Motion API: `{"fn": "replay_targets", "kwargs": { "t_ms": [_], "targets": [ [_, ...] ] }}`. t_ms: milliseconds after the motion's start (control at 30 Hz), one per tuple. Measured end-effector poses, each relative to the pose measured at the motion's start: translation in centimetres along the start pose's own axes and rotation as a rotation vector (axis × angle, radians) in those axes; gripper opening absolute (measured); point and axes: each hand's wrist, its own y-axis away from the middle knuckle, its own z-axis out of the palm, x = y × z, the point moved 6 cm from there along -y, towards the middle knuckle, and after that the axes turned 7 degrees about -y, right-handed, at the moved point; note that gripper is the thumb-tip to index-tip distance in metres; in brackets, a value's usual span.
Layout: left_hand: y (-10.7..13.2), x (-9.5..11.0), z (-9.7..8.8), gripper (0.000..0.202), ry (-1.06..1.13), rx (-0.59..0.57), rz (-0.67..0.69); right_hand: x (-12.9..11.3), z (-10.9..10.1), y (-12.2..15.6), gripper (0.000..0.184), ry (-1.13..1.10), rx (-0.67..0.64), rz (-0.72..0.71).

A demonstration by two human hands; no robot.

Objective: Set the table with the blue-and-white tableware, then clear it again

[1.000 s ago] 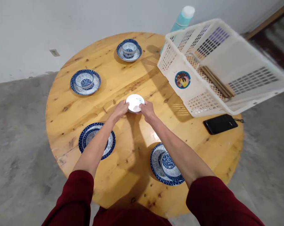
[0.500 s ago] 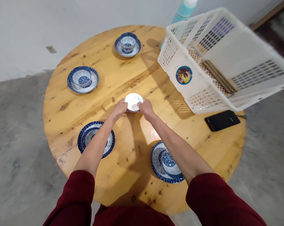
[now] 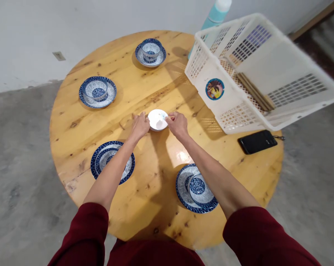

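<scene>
Near the middle of the round wooden table sits a small stack of shallow white dishes (image 3: 157, 119), with layered rims along its near side. My left hand (image 3: 140, 126) is at the stack's left edge, fingers bent and touching the rim. On the right edge, my right hand (image 3: 178, 125) has its thumb and fingertips pinched at the rim. The undersides of the fingers are hidden. Below my left forearm lies a blue-patterned plate with a smaller one on it (image 3: 100, 159). A blue-patterned plate (image 3: 183, 190) holding a bowl (image 3: 197, 186) is partly behind my right forearm.
Two more plates, each with a bowl, stand at the far left (image 3: 85, 101) and the far side (image 3: 140, 59). A white plastic basket (image 3: 236, 103) with wooden chopsticks (image 3: 255, 90) takes up the right side. A black phone (image 3: 258, 142) and a turquoise bottle (image 3: 215, 16) are near it.
My right hand has shifted slightly right and up, its fingers more raised at the rim. My left hand's fingers have lifted a little. The white dishes stay in about the same place.
</scene>
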Motion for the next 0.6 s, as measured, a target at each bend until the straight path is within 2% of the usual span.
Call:
{"fn": "replay_targets", "kwargs": {
  "t_ms": [133, 367, 600],
  "targets": [
    [1.1, 1.5, -0.3, 0.037, -0.179, -0.027, 0.066, -0.3, -0.1, 0.2, 0.029, -0.003, 0.001, 0.002],
    [1.5, 2.3, -0.1, 0.038, -0.383, -0.048, 0.004, -0.2, -0.2, 0.2, 0.027, -0.054, 0.045, -0.017],
    [1.6, 2.6, -0.2, 0.037, -0.415, -0.042, 0.003, 0.6, -0.1, -0.2, 0.026, -0.108, 0.049, -0.03]
  ]
}}
